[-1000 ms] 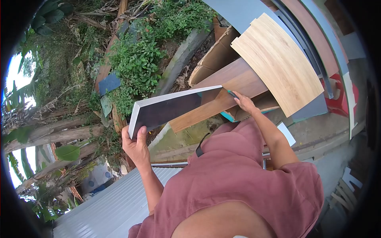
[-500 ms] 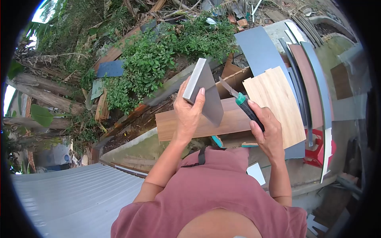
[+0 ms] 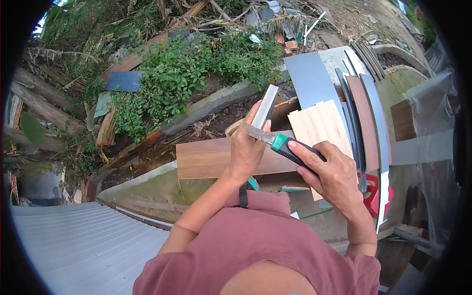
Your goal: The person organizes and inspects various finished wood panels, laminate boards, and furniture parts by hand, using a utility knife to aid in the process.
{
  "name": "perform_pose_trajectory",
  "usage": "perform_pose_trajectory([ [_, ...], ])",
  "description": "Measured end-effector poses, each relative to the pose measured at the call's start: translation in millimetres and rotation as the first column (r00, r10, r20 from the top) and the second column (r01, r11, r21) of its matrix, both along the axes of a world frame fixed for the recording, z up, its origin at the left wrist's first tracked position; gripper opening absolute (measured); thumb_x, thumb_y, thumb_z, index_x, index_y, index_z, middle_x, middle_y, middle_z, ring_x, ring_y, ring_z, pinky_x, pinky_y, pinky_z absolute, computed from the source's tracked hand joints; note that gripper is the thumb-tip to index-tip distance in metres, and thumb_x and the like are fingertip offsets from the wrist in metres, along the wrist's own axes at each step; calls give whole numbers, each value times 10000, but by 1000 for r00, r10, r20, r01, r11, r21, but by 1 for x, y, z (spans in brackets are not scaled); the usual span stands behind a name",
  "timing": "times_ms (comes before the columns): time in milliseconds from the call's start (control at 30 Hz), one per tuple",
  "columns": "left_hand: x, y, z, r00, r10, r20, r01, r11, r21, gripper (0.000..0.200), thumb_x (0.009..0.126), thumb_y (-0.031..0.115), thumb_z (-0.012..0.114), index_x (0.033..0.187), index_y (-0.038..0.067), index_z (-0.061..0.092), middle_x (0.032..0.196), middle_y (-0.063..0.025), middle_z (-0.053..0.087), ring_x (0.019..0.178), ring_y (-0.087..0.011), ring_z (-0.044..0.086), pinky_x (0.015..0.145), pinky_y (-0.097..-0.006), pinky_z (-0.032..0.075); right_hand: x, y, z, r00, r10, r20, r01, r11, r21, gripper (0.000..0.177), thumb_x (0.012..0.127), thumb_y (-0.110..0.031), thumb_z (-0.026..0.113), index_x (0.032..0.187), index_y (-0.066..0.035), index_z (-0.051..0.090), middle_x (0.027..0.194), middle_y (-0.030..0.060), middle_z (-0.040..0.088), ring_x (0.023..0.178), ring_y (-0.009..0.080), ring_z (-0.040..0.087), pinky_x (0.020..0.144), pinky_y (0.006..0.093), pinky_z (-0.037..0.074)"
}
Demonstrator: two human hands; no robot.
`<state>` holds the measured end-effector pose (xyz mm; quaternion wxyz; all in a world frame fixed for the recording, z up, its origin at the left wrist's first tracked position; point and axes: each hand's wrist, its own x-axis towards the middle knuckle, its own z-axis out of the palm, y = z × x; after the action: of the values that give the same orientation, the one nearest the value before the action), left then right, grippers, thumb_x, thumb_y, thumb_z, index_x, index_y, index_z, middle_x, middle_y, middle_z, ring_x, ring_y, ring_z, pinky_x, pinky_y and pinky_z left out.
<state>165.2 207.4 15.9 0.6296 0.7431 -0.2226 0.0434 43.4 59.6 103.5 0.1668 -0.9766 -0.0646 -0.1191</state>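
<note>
My left hand [image 3: 246,153] is wrapped around a grey rectangular slab [image 3: 265,105], tilted upward with its pale narrow edge showing. Part of the slab's lower end is hidden behind my fingers and the knife. A utility knife [image 3: 291,149] with a green and black handle sits in my right hand [image 3: 335,179], its fingers closed around the grip. The worn blade [image 3: 259,133] points left and overlaps the lower end of the slab's pale edge, right by my left fingers. Beneath both hands lies a brown wood-grain plank [image 3: 206,158].
A light wood-grain board [image 3: 317,125] and a grey panel [image 3: 307,76] lie ahead on the right. Long strips [image 3: 364,118] run beside them, above a red plastic stool [image 3: 372,194]. Leafy bushes [image 3: 169,88] grow at left; corrugated roofing [image 3: 88,246] spans the lower left.
My right hand has brought the knife left, so its blade now overlaps the slab's edge. The slab has turned, showing less of its dark face. The whole view has shifted slightly.
</note>
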Motion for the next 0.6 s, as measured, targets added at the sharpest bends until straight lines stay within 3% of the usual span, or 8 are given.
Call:
perform_pose_trajectory([
  [100, -1, 2, -2, 999, -19, -29, 18, 1000, -17, 453, 880, 160, 620, 1266, -37, 488, 1048, -115, 631, 933, -129, 573, 812, -278, 468, 3, -2, 0, 999, -21, -41, 19, 998, -54, 563, 733, -198, 712, 1264, -291, 549, 809, 55, 538, 675, 212, 558, 586, 332, 473],
  [167, 0, 2, -1, 999, -26, -41, 25, 999, -29, 459, 878, 158, 626, 1270, -35, 485, 1043, -111, 632, 929, -124, 570, 812, -272, 464, 6, -4, 0, 998, 12, 55, -7, 996, -90, 554, 720, -212, 731, 1236, -323, 563, 781, 39, 492, 629, 178, 549, 512, 311, 470],
  [267, 0, 4, 2, 997, -38, -70, 38, 999, -13, 460, 869, 135, 631, 1270, -35, 484, 1031, -104, 633, 918, -118, 568, 805, -266, 461, 10, -8, 0, 999, 3, 47, 2, 994, -105, 539, 731, -221, 721, 1235, -327, 562, 784, 41, 494, 630, 184, 550, 520, 312, 472],
  [333, -1, 6, 4, 998, -34, -60, 38, 996, 80, 447, 853, 59, 603, 1275, -7, 468, 949, -181, 639, 769, -248, 623, 708, -339, 495, 15, -11, -2, 998, -16, 64, 24, 992, -124, 529, 740, -224, 713, 1236, -327, 560, 784, 40, 495, 630, 185, 550, 524, 311, 472],
  [367, -2, 5, 2, 998, -34, -60, 39, 996, 81, 447, 853, 59, 603, 1275, -7, 468, 949, -181, 639, 769, -248, 623, 708, -339, 495, 17, -13, -3, 996, -32, 80, 43, 989, -141, 520, 749, -226, 705, 1238, -327, 559, 784, 40, 496, 630, 187, 549, 528, 310, 472],
  [533, -2, 3, -9, 994, 4, 111, -4, 1000, 6, 447, 840, 52, 609, 1266, 5, 483, 943, -192, 642, 777, -260, 638, 712, -342, 497, 37, -34, -15, 990, -124, 73, 126, 992, -29, 483, 793, -214, 676, 1250, -313, 554, 712, 34, 496, 607, 185, 545, 525, 335, 456],
  [600, -4, 3, -2, 999, 4, 42, -4, 1000, 9, 442, 839, 55, 611, 1260, 2, 488, 952, -192, 644, 798, -264, 641, 723, -345, 497, 45, -40, -23, 987, -139, 80, 138, 990, 18, 483, 797, -212, 673, 1253, -312, 550, 708, 37, 496, 605, 186, 545, 522, 340, 456],
])
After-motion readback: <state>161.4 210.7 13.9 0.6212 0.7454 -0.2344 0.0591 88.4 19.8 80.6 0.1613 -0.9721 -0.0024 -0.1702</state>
